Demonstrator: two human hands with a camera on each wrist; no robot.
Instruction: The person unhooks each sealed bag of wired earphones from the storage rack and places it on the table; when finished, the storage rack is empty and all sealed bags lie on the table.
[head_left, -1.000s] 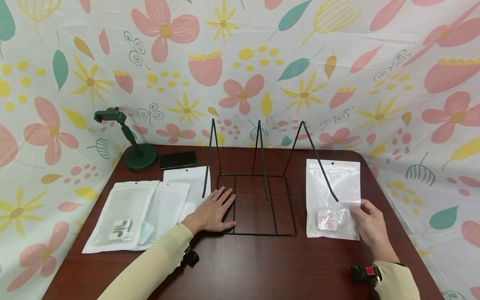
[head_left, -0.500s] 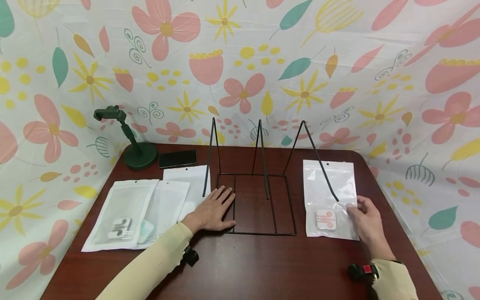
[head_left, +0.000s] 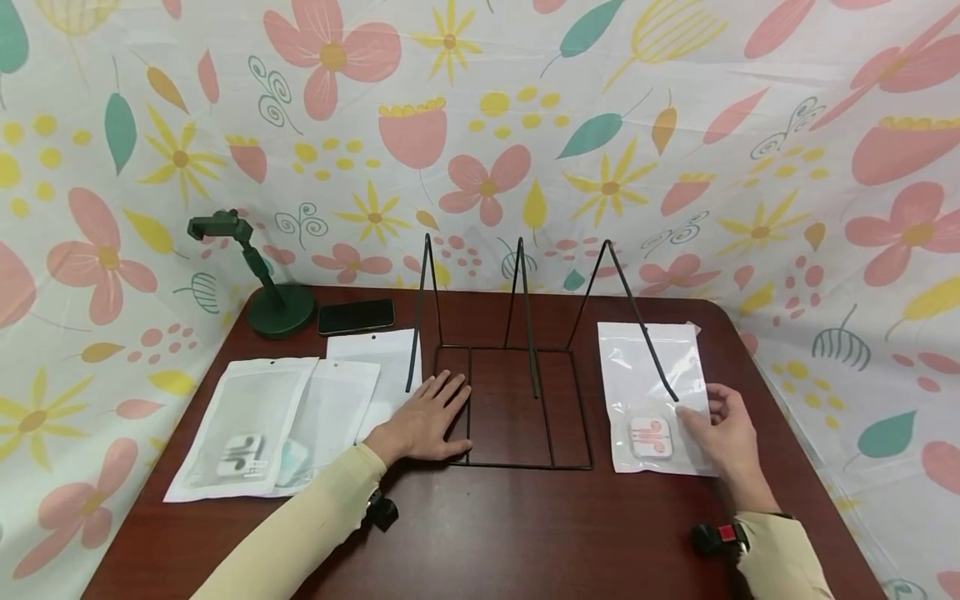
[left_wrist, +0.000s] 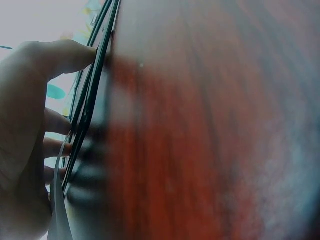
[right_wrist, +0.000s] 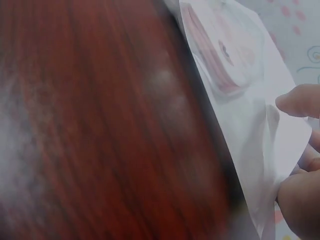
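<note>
Right hand (head_left: 722, 433) at earphone pouch (head_left: 654, 398)
Your fingers pinch its thin, slippery edge; left hand (head_left: 427, 423) rests flat, holding the wire rack (head_left: 513, 392).

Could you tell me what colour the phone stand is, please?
Dark green phone stand, clearest in the head view.

Head view looks down from 6 o'clock; wrist views skim the dark red wooden table (head_left: 510, 533) close up, sharing it.
</note>
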